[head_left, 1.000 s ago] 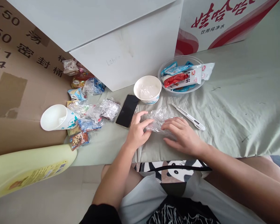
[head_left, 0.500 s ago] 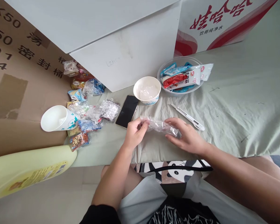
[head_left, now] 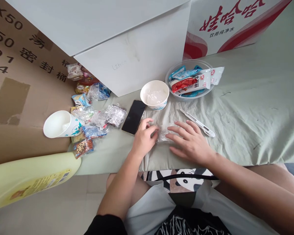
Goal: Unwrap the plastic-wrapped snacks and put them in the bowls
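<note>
A crinkled clear plastic wrapper (head_left: 163, 133) lies on the green cloth between my hands. My left hand (head_left: 144, 135) is at its left edge, fingers loosely curled and apart, with nothing visible gripped. Over its right side my right hand (head_left: 192, 142) is spread flat, palm down, fingers open and partly covering the plastic. Just beyond stands a white paper bowl (head_left: 155, 94) with clear plastic inside. A black phone (head_left: 134, 117) rests left of the bowl, beside my left hand. Behind my right hand lies a white utility knife (head_left: 198, 123).
A clear plastic tub (head_left: 205, 95) holds several snack packets. At left, a paper bowl (head_left: 56, 124) lies tipped beside several wrapped snacks (head_left: 93, 131). White box (head_left: 137, 55), brown carton (head_left: 17, 91) and printed carton (head_left: 225, 39) stand behind. A yellow container (head_left: 34, 176) is at lower left.
The wrapper, earlier stretched between both hands, now lies crinkled on the cloth. My left hand has loosened from it, and my right hand has moved left and spread out.
</note>
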`<state>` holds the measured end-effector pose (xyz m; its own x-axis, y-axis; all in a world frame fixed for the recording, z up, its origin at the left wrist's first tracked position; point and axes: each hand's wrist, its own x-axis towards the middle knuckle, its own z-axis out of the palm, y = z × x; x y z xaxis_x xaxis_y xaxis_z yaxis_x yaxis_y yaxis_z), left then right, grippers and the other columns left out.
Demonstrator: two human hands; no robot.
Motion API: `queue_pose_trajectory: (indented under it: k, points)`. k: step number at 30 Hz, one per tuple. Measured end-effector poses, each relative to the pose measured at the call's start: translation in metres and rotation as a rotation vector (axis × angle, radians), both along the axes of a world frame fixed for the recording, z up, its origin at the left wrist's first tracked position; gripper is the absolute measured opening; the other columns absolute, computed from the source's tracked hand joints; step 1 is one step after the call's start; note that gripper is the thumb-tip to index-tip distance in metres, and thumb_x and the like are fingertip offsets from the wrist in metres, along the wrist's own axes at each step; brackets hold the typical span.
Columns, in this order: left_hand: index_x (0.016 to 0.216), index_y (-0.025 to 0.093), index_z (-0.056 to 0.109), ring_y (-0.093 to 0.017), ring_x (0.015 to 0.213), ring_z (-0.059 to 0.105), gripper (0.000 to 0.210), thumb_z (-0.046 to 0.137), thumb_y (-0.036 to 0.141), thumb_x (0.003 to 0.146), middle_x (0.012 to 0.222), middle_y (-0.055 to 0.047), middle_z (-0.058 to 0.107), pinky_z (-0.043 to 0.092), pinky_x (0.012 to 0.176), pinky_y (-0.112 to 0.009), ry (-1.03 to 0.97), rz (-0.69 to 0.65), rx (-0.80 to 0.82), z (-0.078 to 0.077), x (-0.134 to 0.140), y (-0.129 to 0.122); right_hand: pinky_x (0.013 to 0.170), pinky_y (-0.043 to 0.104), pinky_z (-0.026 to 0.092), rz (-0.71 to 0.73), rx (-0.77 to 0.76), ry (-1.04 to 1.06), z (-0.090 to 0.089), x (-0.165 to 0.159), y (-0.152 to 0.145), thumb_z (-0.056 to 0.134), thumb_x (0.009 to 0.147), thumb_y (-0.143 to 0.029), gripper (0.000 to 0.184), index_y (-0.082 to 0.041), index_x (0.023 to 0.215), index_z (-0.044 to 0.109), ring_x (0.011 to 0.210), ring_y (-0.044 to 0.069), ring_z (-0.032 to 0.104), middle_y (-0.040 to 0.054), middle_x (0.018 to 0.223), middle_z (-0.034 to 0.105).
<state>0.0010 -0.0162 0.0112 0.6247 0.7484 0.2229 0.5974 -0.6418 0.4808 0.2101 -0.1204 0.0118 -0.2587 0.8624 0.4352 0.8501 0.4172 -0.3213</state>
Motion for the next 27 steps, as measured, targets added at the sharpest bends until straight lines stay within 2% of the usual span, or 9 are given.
queue_pose_trajectory:
  k: [3, 5, 8, 11, 14, 17, 21, 25, 27]
  points:
    - [0.096, 0.019, 0.076, -0.017, 0.091, 0.064, 0.019, 0.060, 0.013, 0.090, 0.126, -0.011, 0.060, 0.058, 0.093, -0.038, -0.014, 0.015, -0.061, 0.001, 0.000, 0.000, 0.115, 0.064, 0.038, -0.153, -0.043, -0.031, -0.003, -0.001, 0.000, 0.066, 0.094, -0.021, 0.013, -0.025, 0.104, 0.073, 0.140, 0.039, 0.052, 0.0120, 0.141, 0.066]
    - [0.102, 0.019, 0.076, -0.020, 0.100, 0.066, 0.022, 0.055, 0.021, 0.095, 0.126, -0.012, 0.062, 0.057, 0.097, -0.039, -0.096, 0.015, -0.150, 0.003, -0.001, 0.000, 0.114, 0.064, 0.038, -0.210, -0.026, 0.066, -0.002, 0.001, 0.001, 0.063, 0.094, -0.018, 0.012, -0.024, 0.092, 0.073, 0.137, 0.039, 0.054, 0.0118, 0.132, 0.070]
    - [0.117, 0.020, 0.073, -0.026, 0.121, 0.065, 0.041, 0.052, 0.051, 0.100, 0.129, -0.014, 0.065, 0.055, 0.104, -0.040, -0.366, 0.000, -0.352, 0.005, -0.004, 0.003, 0.103, 0.054, 0.049, -0.139, -0.138, 0.467, 0.003, 0.005, 0.005, 0.061, 0.096, -0.025, 0.012, -0.024, 0.089, 0.072, 0.114, 0.031, 0.067, 0.0097, 0.107, 0.074]
    - [0.130, 0.021, 0.067, -0.033, 0.133, 0.062, 0.080, 0.059, 0.084, 0.082, 0.140, -0.018, 0.065, 0.053, 0.109, -0.044, -0.642, -0.096, -0.673, 0.006, -0.002, 0.002, 0.085, 0.041, 0.057, -0.059, -0.457, 1.046, 0.006, 0.002, 0.006, 0.055, 0.100, -0.039, 0.022, -0.022, 0.095, 0.067, 0.089, 0.023, 0.070, 0.0068, 0.094, 0.074]
    - [0.134, 0.020, 0.067, -0.035, 0.123, 0.069, 0.095, 0.077, 0.084, 0.064, 0.133, -0.018, 0.071, 0.057, 0.103, -0.044, -0.646, -0.180, -1.025, 0.008, 0.007, -0.005, 0.081, 0.038, 0.058, -0.044, -0.660, 1.343, 0.006, -0.006, 0.005, 0.053, 0.100, -0.048, 0.028, -0.022, 0.099, 0.064, 0.085, 0.021, 0.069, 0.0051, 0.094, 0.073]
    - [0.112, 0.018, 0.076, -0.030, 0.102, 0.075, 0.064, 0.082, 0.068, 0.072, 0.109, -0.013, 0.079, 0.060, 0.090, -0.041, -0.555, -0.065, -1.064, 0.012, 0.017, -0.011, 0.079, 0.036, 0.056, -0.028, -0.714, 1.159, 0.007, -0.010, 0.002, 0.053, 0.100, -0.049, 0.030, -0.021, 0.098, 0.064, 0.084, 0.020, 0.067, 0.0044, 0.091, 0.071]
    - [0.088, 0.016, 0.076, -0.024, 0.085, 0.073, 0.037, 0.081, 0.052, 0.079, 0.089, -0.008, 0.078, 0.059, 0.080, -0.035, -0.493, 0.070, -0.948, 0.015, 0.020, -0.011, 0.084, 0.038, 0.055, -0.101, -0.548, 0.887, 0.009, -0.005, 0.002, 0.064, 0.092, -0.045, 0.027, -0.021, 0.104, 0.063, 0.091, 0.022, 0.066, 0.0068, 0.099, 0.070]
    - [0.082, 0.016, 0.074, -0.018, 0.070, 0.067, 0.032, 0.079, 0.047, 0.081, 0.076, -0.005, 0.073, 0.055, 0.065, -0.029, -0.441, 0.021, -1.022, 0.015, 0.013, -0.011, 0.058, 0.028, 0.048, -0.030, -0.744, 0.946, 0.007, -0.003, 0.004, 0.060, 0.094, -0.043, 0.021, -0.023, 0.093, 0.055, 0.062, 0.015, 0.056, -0.0025, 0.069, 0.059]
    - [0.091, 0.016, 0.075, -0.017, 0.065, 0.066, 0.034, 0.081, 0.048, 0.079, 0.074, -0.003, 0.072, 0.054, 0.061, -0.028, -0.475, 0.009, -1.105, 0.014, 0.011, -0.012, 0.054, 0.027, 0.045, 0.017, -0.815, 1.051, 0.007, -0.005, 0.005, 0.056, 0.096, -0.042, 0.020, -0.024, 0.090, 0.051, 0.058, 0.014, 0.053, -0.0038, 0.066, 0.056]
